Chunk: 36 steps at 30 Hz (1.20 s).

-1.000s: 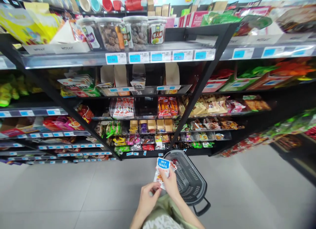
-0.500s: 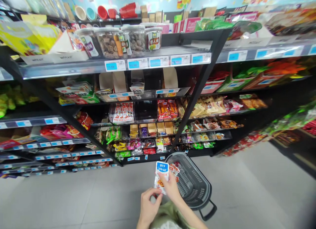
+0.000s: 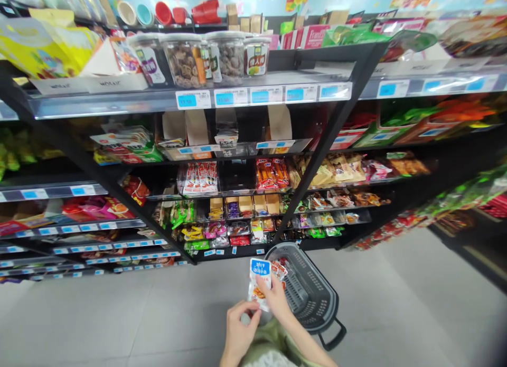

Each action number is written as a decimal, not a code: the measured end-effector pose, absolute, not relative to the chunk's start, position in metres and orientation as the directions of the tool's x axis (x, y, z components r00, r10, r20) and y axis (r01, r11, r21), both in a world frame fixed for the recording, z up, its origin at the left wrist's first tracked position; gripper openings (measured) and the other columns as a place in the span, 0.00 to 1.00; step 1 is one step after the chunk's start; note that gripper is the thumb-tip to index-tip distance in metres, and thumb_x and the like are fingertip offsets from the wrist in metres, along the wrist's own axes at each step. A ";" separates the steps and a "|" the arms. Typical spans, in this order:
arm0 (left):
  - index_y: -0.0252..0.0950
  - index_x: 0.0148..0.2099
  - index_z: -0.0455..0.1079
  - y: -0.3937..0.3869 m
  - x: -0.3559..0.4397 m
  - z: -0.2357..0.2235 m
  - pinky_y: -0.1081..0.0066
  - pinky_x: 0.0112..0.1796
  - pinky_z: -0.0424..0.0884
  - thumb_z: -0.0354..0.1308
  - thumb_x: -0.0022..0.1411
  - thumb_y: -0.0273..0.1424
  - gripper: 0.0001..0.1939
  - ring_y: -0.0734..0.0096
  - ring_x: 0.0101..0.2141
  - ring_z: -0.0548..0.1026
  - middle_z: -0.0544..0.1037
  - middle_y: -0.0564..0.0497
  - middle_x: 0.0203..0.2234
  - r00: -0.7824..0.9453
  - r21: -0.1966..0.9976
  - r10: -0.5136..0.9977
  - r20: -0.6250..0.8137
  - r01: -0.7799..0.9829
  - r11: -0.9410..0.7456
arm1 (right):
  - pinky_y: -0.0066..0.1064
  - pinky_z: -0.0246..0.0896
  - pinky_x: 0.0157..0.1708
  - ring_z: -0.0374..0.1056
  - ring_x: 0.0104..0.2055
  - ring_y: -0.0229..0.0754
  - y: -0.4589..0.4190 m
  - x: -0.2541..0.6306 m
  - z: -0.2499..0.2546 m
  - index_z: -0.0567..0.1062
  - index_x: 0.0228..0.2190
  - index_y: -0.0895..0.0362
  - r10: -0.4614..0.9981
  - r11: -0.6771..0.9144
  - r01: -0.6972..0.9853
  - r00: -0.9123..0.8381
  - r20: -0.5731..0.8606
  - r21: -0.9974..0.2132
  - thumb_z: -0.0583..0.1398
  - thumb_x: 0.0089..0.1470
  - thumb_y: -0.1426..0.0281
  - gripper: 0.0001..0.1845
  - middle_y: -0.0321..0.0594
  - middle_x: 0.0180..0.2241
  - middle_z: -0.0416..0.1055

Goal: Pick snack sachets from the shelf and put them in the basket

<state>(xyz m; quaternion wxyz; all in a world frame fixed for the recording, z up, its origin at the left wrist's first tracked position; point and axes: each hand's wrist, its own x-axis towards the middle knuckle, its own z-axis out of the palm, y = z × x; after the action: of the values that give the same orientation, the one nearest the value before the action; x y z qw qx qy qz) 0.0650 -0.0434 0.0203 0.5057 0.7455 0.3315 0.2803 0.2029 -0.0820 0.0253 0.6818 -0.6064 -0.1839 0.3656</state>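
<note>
Right hand point(image 3: 277, 297) clamps a white-and-blue packet point(image 3: 254, 290) at lower centre, thumb across its front. The left hand point(image 3: 240, 325) reaches the packet's bottom edge; whether it pinches cannot be told. Just right, a dark grey basket point(image 3: 315, 282) holds small packs point(image 3: 279, 271); stocked shelves point(image 3: 130, 105) span the upper frame.

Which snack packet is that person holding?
The white pouch with the blue top: the right hand grips it, the left hand is at its bottom edge. The nearby packets lie in the shopping basket instead.
</note>
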 end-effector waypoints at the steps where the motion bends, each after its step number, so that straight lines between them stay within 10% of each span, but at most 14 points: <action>1: 0.37 0.34 0.80 -0.042 0.064 0.023 0.71 0.34 0.75 0.60 0.60 0.33 0.08 0.68 0.26 0.77 0.82 0.48 0.28 0.612 0.939 0.786 0.088 0.213 -0.271 | 0.35 0.67 0.34 0.73 0.32 0.48 -0.080 0.203 0.026 0.78 0.34 0.57 0.711 0.011 -0.340 0.664 -0.232 -0.940 0.66 0.50 0.51 0.21 0.44 0.31 0.79; 16: 0.34 0.34 0.79 -0.047 0.067 0.028 0.70 0.33 0.75 0.63 0.56 0.38 0.11 0.67 0.27 0.77 0.83 0.46 0.29 0.580 0.981 0.815 -0.008 0.161 -0.105 | 0.43 0.68 0.40 0.75 0.42 0.54 -0.094 0.213 0.054 0.79 0.46 0.55 0.896 0.017 -0.810 0.273 -0.351 -0.586 0.59 0.53 0.47 0.29 0.49 0.47 0.77; 24: 0.32 0.38 0.75 -0.067 0.082 0.038 0.71 0.34 0.73 0.70 0.49 0.39 0.18 0.67 0.28 0.78 0.82 0.47 0.28 0.746 0.982 0.645 -0.165 0.064 0.178 | 0.36 0.69 0.37 0.73 0.30 0.44 -0.101 0.220 0.052 0.78 0.34 0.52 0.767 0.137 -0.639 0.552 -0.327 -0.756 0.71 0.41 0.60 0.17 0.38 0.31 0.78; 29: 0.31 0.30 0.78 -0.068 0.093 0.046 0.70 0.31 0.72 0.48 0.66 0.51 0.30 0.67 0.25 0.76 0.81 0.44 0.23 0.789 0.967 0.570 -0.228 0.116 0.226 | 0.31 0.67 0.36 0.72 0.32 0.41 -0.106 0.224 0.055 0.79 0.35 0.52 0.743 0.163 -0.600 0.597 -0.302 -0.783 0.71 0.43 0.64 0.14 0.36 0.32 0.78; 36: 0.32 0.22 0.78 -0.071 0.107 0.059 0.68 0.34 0.71 0.47 0.65 0.54 0.35 0.64 0.24 0.75 0.79 0.44 0.18 0.758 0.955 0.583 -0.291 0.196 0.223 | 0.26 0.61 0.28 0.66 0.25 0.36 -0.118 0.236 0.043 0.80 0.25 0.56 0.662 0.289 -0.605 0.686 -0.301 -0.742 0.70 0.46 0.59 0.13 0.34 0.25 0.76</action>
<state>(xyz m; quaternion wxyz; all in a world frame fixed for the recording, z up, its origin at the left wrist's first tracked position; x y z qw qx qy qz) 0.1070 -0.0715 0.0588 0.7134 0.6085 0.3199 0.1357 0.2360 -0.1180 0.0431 0.8021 -0.4467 -0.0321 0.3950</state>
